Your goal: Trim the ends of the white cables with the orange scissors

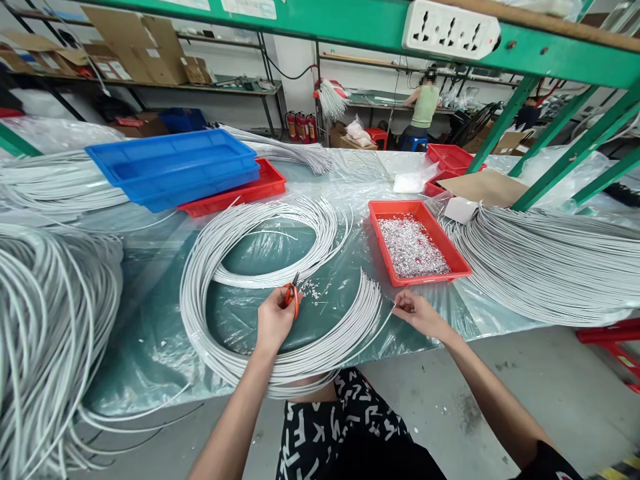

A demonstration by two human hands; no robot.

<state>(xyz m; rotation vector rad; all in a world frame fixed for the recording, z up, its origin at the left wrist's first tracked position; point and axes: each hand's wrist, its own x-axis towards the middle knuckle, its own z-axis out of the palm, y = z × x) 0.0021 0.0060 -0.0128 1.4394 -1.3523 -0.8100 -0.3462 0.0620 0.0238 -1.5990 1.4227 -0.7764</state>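
A pair of orange-handled scissors (293, 297) is gripped in the left hand (273, 320), fingers curled closed around the handles, blades pointing up and away over the bench (150, 320). The end of a single grey wire (385, 319) is pinched between thumb and fingertips of the right hand (417, 313), the remaining fingers loosely bent. That wire runs back into a large coil of grey wires (240, 267) lying flat on the clear plastic sheet that covers the bench, directly in front of the person; the cut ends of the coil fan out between the two hands. Small light-coloured clippings (315, 290) are scattered on the sheet just beside the scissor blades. A red tray (383, 240) filled with similar small clippings sits just beyond the right hand. Further heaps of grey wire are seen at the far left (45, 320) and at the right (550, 260) of the bench. Stacked blue trays (170, 163) rest on another red tray (270, 183) at the rear left. A white power strip (450, 30) is fixed to the green frame overhead. Another person (425, 103) is seated at a far bench, back turned.
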